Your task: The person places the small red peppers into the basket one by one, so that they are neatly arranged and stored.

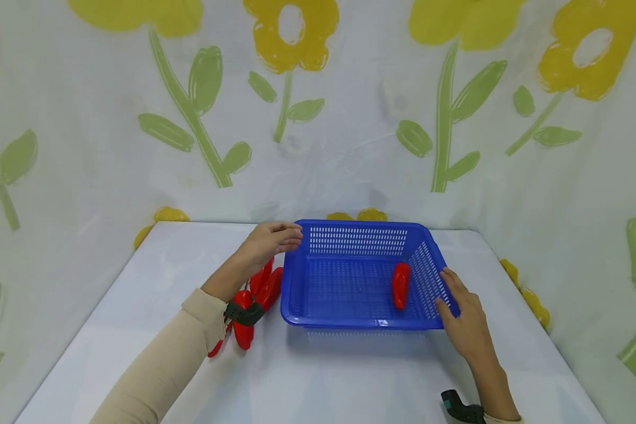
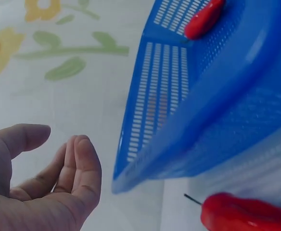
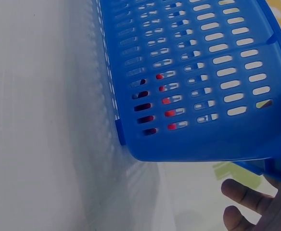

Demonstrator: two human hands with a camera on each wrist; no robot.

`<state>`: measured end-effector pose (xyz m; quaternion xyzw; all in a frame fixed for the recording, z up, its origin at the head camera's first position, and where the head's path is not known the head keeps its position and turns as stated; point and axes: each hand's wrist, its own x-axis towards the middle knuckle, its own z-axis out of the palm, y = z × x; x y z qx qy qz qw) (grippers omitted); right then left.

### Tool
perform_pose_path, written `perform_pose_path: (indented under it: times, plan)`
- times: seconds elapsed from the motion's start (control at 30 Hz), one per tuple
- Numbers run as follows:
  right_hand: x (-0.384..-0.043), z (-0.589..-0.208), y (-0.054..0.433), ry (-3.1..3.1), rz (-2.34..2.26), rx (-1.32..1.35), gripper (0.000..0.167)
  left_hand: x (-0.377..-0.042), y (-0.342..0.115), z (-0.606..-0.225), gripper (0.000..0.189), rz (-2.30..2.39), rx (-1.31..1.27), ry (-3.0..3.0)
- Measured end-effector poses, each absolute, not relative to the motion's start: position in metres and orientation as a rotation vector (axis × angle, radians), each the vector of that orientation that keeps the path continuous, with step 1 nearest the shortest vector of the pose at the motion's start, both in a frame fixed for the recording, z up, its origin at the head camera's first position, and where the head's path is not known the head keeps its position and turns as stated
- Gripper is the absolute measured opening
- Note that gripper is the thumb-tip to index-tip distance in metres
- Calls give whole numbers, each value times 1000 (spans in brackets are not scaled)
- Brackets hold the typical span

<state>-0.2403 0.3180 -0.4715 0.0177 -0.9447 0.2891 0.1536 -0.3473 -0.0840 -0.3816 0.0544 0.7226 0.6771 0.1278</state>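
A blue plastic basket (image 1: pixel 344 323) with slotted walls stands on the white table. One red chili pepper (image 1: pixel 400 285) lies inside it, toward the right side. My left hand (image 1: pixel 272 240) is at the basket's upper left rim. In the left wrist view, the left hand (image 2: pixel 58 187) holds nothing; its fingers are loosely bent and a gap separates them from the basket (image 2: pixel 212 115). My right hand (image 1: pixel 467 321) grips the right rim near the front corner, thumb over the rim. In the right wrist view, its fingers (image 3: pixel 246 196) hang outside the basket (image 3: pixel 193 139).
Several red chili peppers (image 1: pixel 269 290) lie left of the basket, partly hidden by my left forearm. One pepper (image 2: pixel 241 211) with a dark stem is close beside the basket. A white cloth with printed flowers (image 1: pixel 350 165) hangs behind the table (image 1: pixel 180 253).
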Motion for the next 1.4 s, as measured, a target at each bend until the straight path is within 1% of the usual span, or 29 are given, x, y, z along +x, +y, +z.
perform_pose_path:
  times: [0.17,0.47,0.73,1.0,1.4]
  plan:
    - [-242,-471,319,-2703,842,53,59,-346,-105,-388,43,1999,94,2155]
    - [-244,-473,317,-2705,829,55,59,-343,-150,-412,48,1959,-38,2249]
    - [-244,-473,317,-2708,822,39,60,-344,-175,-432,49,1903,-153,2330]
    - [-242,-474,316,-2722,837,10,61,-350,-192,-449,53,1857,-243,2411]
    - [-242,-475,316,-2722,844,-8,62,-356,-203,-466,57,1749,-398,2439]
